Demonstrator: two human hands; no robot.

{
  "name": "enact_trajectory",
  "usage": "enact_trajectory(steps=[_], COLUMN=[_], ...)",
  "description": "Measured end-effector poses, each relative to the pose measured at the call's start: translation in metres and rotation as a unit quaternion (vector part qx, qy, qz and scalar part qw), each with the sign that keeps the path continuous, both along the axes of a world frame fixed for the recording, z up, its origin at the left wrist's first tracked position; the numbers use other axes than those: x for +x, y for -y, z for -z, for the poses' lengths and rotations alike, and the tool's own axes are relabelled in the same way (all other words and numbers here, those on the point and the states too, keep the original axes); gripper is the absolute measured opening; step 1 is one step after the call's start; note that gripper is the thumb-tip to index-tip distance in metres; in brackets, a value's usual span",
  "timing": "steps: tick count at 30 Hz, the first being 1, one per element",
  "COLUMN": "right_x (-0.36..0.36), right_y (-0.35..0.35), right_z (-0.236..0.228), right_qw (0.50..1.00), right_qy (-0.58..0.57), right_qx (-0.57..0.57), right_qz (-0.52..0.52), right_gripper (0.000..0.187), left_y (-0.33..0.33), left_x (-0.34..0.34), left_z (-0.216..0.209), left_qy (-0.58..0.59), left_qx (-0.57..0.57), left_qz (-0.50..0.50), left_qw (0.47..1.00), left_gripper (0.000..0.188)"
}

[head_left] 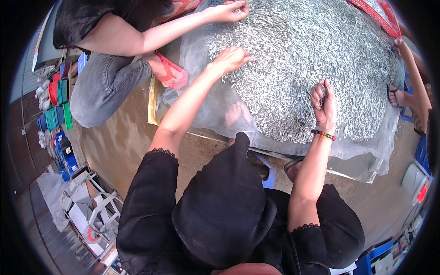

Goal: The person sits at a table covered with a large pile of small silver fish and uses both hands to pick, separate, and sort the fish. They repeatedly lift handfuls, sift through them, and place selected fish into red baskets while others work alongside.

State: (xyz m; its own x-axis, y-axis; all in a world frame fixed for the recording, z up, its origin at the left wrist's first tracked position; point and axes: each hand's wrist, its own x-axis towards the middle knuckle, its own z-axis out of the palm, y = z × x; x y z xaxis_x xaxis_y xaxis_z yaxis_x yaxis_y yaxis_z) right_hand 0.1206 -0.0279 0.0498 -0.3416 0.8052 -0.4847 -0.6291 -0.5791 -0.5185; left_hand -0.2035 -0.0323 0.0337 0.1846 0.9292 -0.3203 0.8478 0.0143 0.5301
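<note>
A wide heap of small silver-grey fish (284, 68) is spread over a translucent plastic sheet (201, 105). At the heap's left edge is my left hand (230, 60), palm down, its fingers drawn together close to the fish; whatever they pinch is too small to make out. My right hand (324, 103) rests over the near part of the heap, turned partly up, with its fingers curled inward. Something dark shows between those fingers, but I cannot tell what it is. A beaded bracelet (323, 134) circles my right wrist.
At the upper left another person's hand (233, 11) is pinched over the heap, with a foot in a red sandal (172, 71) nearby. More arms (408, 57) reach in from the right beside a red basket (382, 18). A metal frame (98, 208) stands lower left.
</note>
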Motion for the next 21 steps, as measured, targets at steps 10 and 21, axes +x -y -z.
enact_trajectory(steps=[10, 21], right_x=[-0.018, -0.027], right_y=[-0.001, 0.011], right_z=[0.01, 0.004], right_qw=[0.999, 0.997], right_qy=[-0.007, 0.073], right_qx=[0.02, -0.008], right_qz=[-0.044, -0.005], right_gripper=[0.019, 0.027], left_y=[0.014, 0.02], left_x=[-0.022, 0.02], left_z=[0.011, 0.019], left_qy=[0.009, -0.105], left_qx=[0.045, 0.089], left_qz=[-0.146, -0.094], left_qw=[0.988, 0.986], left_gripper=[0.028, 0.029])
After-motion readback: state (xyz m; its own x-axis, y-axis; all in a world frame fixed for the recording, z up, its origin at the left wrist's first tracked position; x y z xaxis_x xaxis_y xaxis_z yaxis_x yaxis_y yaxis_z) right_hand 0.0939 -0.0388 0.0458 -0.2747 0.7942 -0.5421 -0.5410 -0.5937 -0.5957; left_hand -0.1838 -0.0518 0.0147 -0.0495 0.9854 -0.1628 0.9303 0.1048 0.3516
